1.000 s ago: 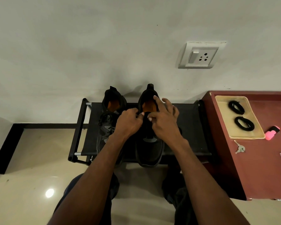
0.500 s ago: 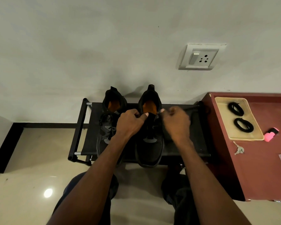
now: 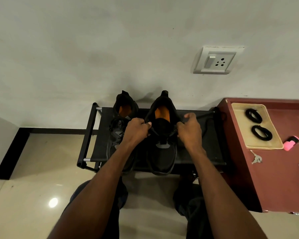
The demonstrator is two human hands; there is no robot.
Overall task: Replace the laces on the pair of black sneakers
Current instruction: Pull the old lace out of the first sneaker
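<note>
- Sneakers: pair on black rack (image 3: 197, 152) against wall, toes toward person. R sneaker (image 3: 162, 149) between both hands; L sneaker (image 3: 118, 133) just beside it, partly behind the left forearm.
- Left hand (image 3: 136, 131): closed, pinching lace/eyelet edge on L side of R sneaker's throat.
- Right hand (image 3: 190, 130): closed on old lace (image 3: 203, 116), drawn taut out to the R; slack loop lies on rack fabric beyond it.
- Judgement: step in hand = stripping old lace from R sneaker. Upper eyelets look cleared, tongue exposed; lower eyelets too dark to tell.
- L sneaker: lace appears in place and bunched at the throat. Not yet started, by the look.
- New laces (image 3: 256, 124): two black coils in beige tray (image 3: 273, 146) on red cabinet (image 3: 283, 178), well apart from the sneakers. Untouched.
- Also on cabinet: pink item (image 3: 291, 143), keys (image 3: 256, 158). No bearing on the task.
- Wall socket (image 3: 217, 60) above, no bearing.
- Progress: early. Left to do: finish unlacing R, unlace L, thread both new laces.
</note>
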